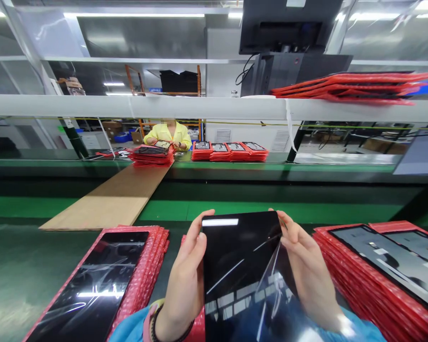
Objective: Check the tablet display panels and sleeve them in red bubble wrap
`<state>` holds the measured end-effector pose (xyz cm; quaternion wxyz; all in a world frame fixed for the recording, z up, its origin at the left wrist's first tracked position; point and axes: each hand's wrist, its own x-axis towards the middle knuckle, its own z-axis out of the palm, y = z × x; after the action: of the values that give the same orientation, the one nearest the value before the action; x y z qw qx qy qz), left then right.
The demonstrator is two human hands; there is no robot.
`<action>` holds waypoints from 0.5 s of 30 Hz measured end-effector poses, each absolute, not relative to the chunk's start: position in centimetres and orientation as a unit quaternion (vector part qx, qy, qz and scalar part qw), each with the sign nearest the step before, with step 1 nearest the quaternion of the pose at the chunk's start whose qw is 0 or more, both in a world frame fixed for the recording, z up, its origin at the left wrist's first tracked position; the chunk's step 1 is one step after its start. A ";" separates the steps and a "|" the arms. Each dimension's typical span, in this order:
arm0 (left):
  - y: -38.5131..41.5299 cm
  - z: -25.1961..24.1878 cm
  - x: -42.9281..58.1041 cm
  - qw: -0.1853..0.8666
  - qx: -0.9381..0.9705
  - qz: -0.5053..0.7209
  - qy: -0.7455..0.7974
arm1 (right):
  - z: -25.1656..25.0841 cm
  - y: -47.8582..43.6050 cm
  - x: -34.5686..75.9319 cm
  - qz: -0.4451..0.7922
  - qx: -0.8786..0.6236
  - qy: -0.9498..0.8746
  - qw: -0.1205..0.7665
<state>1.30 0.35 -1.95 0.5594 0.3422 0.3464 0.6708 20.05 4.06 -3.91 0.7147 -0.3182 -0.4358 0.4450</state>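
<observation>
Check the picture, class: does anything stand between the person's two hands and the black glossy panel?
Nothing visible does. The left hand grips the black panel at its left edge, and the right hand touches its right edge, where a clear film lifts.

Black panel (238,266) betw. hands: glossy glass, v. reflective, clear film peeling at right. Red bubble-wrap sleeves (146,266) left: soft plastic, bumpy. Green desk (21,266): smooth, semi-matt. Far-left board (117,197): matt wood.

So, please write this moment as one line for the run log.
left hand: holds black panel by left edge | right hand: on right edge, at clear film | red stacks both sides
</observation>
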 end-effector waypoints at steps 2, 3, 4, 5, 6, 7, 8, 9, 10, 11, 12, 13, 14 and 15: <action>-0.1 -1.6 1.4 0.576 0.336 0.667 0.333 | -4.2 3.8 19.8 0.400 -0.316 -0.478 0.716; -0.3 -1.5 1.4 0.580 0.334 0.668 0.325 | -4.4 3.8 19.8 0.373 -0.308 -0.497 0.720; -0.6 -1.5 1.5 0.579 0.337 0.671 0.319 | -4.6 3.7 19.7 0.346 -0.300 -0.514 0.726; -0.8 -1.5 1.6 0.575 0.341 0.674 0.314 | -4.8 3.8 19.8 0.321 -0.291 -0.528 0.731; -0.9 -1.7 1.7 0.575 0.347 0.677 0.302 | -5.0 3.8 19.8 0.300 -0.282 -0.542 0.733; -1.1 -2.1 1.7 0.580 0.356 0.675 0.285 | -5.2 3.8 19.9 0.284 -0.275 -0.556 0.731; -1.2 -2.6 1.7 0.591 0.365 0.670 0.263 | -5.3 3.7 20.0 0.272 -0.269 -0.568 0.729; -1.3 -3.1 1.7 0.602 0.373 0.663 0.242 | -5.3 3.7 20.1 0.267 -0.263 -0.578 0.725; -1.5 -3.8 1.6 0.609 0.381 0.657 0.228 | -5.3 3.5 20.1 0.268 -0.255 -0.585 0.722; -1.6 -4.5 1.6 0.606 0.393 0.653 0.226 | -5.2 3.4 20.1 0.271 -0.246 -0.589 0.720; -1.7 -5.2 1.4 0.595 0.409 0.649 0.240 | -5.1 3.2 20.1 0.272 -0.237 -0.591 0.721; -1.8 -5.8 1.3 0.582 0.425 0.642 0.263 | -4.9 3.0 20.0 0.269 -0.229 -0.592 0.725; -2.0 -6.5 1.1 0.574 0.438 0.630 0.288 | -4.8 2.9 19.9 0.261 -0.223 -0.593 0.729; -2.1 -7.1 1.0 0.568 0.450 0.616 0.311 | -4.7 2.8 19.8 0.249 -0.219 -0.594 0.733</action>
<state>0.95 -2.06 -7.05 0.5677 0.4497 0.3106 0.6156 19.79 2.76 -4.66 0.7327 -0.2188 -0.5944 0.2488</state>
